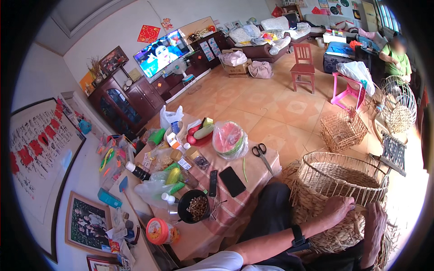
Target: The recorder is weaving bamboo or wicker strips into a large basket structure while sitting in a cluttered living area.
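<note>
A large round basket [316, 198] of thick woven straw stands in front of me, its side braided and its upper part a ring of thin bare stakes. My left hand [335, 210], with a dark watch on the wrist, reaches across to the basket's near side, its fingers closed at the weave below the stakes. Close beside it on the right, my right hand [375, 226] is bent down with its fingers closed against the same stretch of weave. The strand between the fingers is too small to make out. Loose straw ends hang around the basket's lower right side.
Left of my knee, a cloth-covered table [226, 203] holds scissors [262, 158], a phone [232, 182], a remote [213, 183], a wrapped watermelon [229, 139] and a black bowl [193, 206]. Beyond are a wicker basket [343, 130], a pink stool [348, 90], a wooden chair [303, 67] and another person [398, 58].
</note>
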A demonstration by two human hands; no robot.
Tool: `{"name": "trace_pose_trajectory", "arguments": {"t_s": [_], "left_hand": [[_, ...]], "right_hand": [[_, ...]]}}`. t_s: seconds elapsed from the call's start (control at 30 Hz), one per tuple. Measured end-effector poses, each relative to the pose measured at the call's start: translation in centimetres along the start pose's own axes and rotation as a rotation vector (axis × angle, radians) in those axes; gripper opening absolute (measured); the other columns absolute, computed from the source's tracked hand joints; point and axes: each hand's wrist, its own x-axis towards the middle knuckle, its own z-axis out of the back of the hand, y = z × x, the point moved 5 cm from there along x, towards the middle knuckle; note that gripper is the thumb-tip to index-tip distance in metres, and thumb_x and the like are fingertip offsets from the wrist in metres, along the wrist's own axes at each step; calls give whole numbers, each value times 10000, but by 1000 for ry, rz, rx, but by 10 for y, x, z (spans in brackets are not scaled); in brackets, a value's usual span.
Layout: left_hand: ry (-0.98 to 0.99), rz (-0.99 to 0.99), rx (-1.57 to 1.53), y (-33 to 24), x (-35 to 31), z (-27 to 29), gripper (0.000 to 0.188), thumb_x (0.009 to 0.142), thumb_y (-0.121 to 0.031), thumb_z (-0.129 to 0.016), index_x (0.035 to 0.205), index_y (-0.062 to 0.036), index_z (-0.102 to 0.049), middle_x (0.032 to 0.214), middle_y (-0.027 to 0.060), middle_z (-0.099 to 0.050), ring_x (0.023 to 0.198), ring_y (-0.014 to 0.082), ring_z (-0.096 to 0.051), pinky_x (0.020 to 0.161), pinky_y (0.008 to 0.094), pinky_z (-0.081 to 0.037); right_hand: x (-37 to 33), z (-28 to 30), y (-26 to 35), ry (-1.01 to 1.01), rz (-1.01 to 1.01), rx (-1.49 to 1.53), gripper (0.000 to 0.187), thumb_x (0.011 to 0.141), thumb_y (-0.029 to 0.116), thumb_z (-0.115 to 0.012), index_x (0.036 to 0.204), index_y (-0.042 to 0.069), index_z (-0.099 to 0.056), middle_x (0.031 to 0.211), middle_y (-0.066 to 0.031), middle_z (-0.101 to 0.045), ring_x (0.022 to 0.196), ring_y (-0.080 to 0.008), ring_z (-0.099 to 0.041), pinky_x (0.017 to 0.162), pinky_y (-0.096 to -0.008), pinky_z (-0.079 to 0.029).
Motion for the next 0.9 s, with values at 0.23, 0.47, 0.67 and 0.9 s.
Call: {"name": "trace_pose_trajectory", "arguments": {"t_s": [0.23, 0.47, 0.67, 0.9], "left_hand": [[77, -75, 36, 0, 1, 2, 273, 951, -242, -504, 798, -38, -601, 774, 250, -640, 789, 443, -657, 672, 516, -501], [-91, -335, 283, -25, -6, 33, 285, 887, -10, -585, 1154, -34, -684, 1045, 135, -697, 998, 322, -670, 876, 418, -552], [109, -308, 122, -23, 6, 29, 358, 870, 61, -526, 1180, -38, -674, 1038, 145, -706, 994, 328, -667, 896, 413, -551], [184, -290, 84, -16, 17, 21, 316, 883, 28, -525, 1142, -40, -693, 1004, 153, -723, 978, 342, -677, 870, 440, -542]], "right_hand": [[-25, -10, -5, 306, -359, 141, 127, 847, 95, -698, 822, 42, -586, 773, -189, -618, 717, -401, -610, 636, -482, -450], [-44, -6, -36, 85, -305, 279, 153, 878, 182, -730, 973, 67, -697, 875, -116, -671, 796, -348, -668, 688, -452, -511], [-39, 19, -7, -237, -182, 78, 181, 797, 129, -799, 926, 67, -687, 918, -90, -642, 840, -324, -646, 681, -437, -503], [-66, -2, 19, 28, -264, 217, 225, 853, 184, -775, 986, 63, -639, 929, -128, -628, 913, -335, -626, 726, -447, -504]]}}
